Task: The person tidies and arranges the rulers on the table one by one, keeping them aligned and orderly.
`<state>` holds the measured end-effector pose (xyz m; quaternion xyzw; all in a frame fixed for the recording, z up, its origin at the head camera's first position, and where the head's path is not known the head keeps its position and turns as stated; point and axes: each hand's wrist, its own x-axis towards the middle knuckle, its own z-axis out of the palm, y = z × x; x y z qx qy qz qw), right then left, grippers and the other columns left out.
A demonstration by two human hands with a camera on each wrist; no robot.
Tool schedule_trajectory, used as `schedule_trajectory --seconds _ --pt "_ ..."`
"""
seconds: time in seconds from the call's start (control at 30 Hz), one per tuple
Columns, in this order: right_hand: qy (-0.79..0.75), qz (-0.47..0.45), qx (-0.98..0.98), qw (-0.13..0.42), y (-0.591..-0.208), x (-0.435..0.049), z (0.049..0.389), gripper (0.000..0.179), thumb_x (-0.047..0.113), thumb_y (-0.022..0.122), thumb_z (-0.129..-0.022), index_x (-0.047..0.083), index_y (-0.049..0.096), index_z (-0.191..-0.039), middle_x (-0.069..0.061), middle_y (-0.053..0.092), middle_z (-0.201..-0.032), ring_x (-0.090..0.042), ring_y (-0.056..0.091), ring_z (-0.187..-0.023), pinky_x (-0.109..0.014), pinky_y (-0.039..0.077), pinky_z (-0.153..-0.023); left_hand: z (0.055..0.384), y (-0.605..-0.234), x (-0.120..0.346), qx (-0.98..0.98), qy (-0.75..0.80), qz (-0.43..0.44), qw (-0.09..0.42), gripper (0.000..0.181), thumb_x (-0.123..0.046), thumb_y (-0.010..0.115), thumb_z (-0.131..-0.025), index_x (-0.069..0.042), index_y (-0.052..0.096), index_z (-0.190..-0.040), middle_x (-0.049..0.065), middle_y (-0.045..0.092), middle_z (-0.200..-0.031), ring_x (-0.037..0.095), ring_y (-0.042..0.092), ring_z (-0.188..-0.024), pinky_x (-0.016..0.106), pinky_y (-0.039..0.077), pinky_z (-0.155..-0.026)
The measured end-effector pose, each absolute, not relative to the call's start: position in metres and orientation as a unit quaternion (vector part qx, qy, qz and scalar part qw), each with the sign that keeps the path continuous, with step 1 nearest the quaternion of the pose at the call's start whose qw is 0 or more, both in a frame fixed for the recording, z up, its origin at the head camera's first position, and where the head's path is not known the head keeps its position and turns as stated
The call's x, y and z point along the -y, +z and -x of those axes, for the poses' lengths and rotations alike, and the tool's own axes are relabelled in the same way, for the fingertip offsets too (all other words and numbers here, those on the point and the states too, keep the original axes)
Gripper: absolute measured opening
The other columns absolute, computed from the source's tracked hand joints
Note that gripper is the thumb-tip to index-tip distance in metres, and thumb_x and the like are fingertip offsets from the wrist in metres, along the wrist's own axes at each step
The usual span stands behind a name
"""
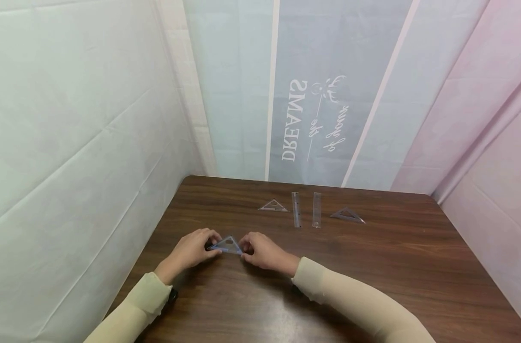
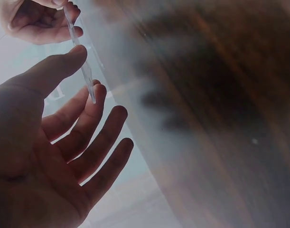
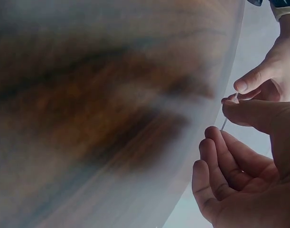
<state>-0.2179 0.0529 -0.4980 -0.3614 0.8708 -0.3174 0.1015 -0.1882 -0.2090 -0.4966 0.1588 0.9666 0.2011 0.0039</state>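
Brown wood-grain table [image 1: 397, 276] spans the bottom of the frame; at lower left of centre, left hand [image 1: 194, 250] and right hand [image 1: 264, 251] pinch opposite corners of a clear set square [image 1: 228, 246], probably light, stiff, slick and brittle, best held by its edges; rulers [image 1: 296, 210] lie farther, right of centre

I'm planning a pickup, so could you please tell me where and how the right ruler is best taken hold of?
Pinching the right ruler mid-length by its long edges, from above, seems best: it lies flat and narrow on the table, with gaps to the left ruler and right triangle.
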Motion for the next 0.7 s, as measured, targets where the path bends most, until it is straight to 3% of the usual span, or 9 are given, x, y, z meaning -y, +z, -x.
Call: schedule_trajectory --seconds 0.37,0.7 --pt "-0.268 0.374 -0.882 0.096 -0.505 -0.048 0.206 0.028 0.015 0.084 -0.095 0.007 0.075 -0.119 0.002 0.068 -0.104 -0.009 0.061 -0.097 -0.026 0.054 -0.088 0.177 -0.502 0.216 -0.966 0.183 -0.185 0.008 0.032 -0.035 0.090 -0.090 -0.020 0.072 -0.110 -0.004 0.068 -0.110 0.018 0.065 -0.100 0.042 0.056 -0.083" --pt "-0.235 0.384 -0.889 0.081 -0.510 -0.044 0.199 0.029 0.020 0.087 -0.093 0.010 0.076 -0.118 0.002 0.067 -0.107 -0.008 0.059 -0.097 -0.025 0.053 -0.088 0.171 -0.508 0.221 -0.968 0.174 -0.183 0.011 0.035 -0.040 0.091 -0.088 -0.021 0.071 -0.110 -0.004 0.067 -0.117 0.018 0.063 -0.105 0.044 0.056 -0.085"
